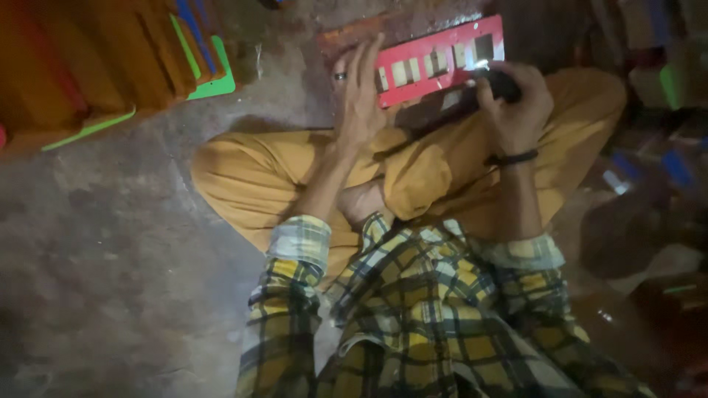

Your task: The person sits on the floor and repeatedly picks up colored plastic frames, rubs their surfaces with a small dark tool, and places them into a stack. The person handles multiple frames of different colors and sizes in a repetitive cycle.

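Head view, reading left to right: at upper left, a stack of orange boards [88, 59] with green edges lies on the grey concrete floor [110, 280]. You sit cross-legged in mustard trousers [258, 177], your sleeves a yellow plaid shirt [428, 324]. Your left hand [359, 96] lies flat, fingers stretched out and together, pressing on the left end of a red panel with a row of rectangular cut-outs [442, 55]; a ring shows on one finger. That panel rests tilted across your knees, just beyond your shins. Your right hand [516, 103], with a dark band at the wrist, is curled tight around a dark tool [501, 81] held against the panel's right end; the tool's kind cannot be told. At far right, blurred clutter [656, 162] sits in shadow.
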